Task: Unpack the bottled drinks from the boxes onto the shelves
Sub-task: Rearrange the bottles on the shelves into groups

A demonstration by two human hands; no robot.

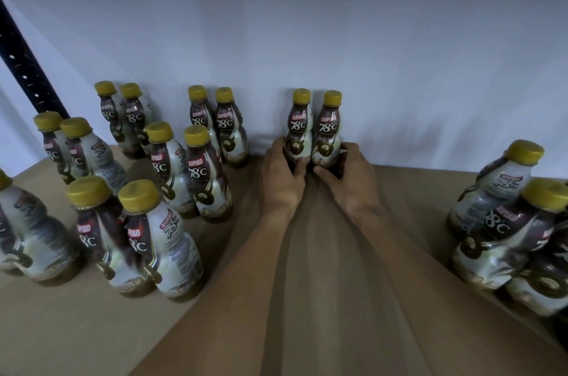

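Shelf point(61, 329), brown: it is carrying yellow-capped Kopiko 78°C drinks, all standing upright.

Item 1, left bottle point(299, 126): it is standing at the back edge, mid-shelf, against the white wall point(307, 37). Your left grip point(281, 174) is curling round its lower body, thumb on the front.

Item 2, right bottle point(329, 129): it is touching the left bottle, also against the wall. Your right grip point(347, 176) is wrapping its lower body likewise. Your fingers are hiding both bases.

Item 3, left stock point(172, 166): five pairs are filling the shelf's left half, from back edge towards front.

Item 4, right cluster point(507, 222): several bottles are crowding the right edge.

Item 5, post point(24, 68): dark and perforated, it is rising at the back left corner.
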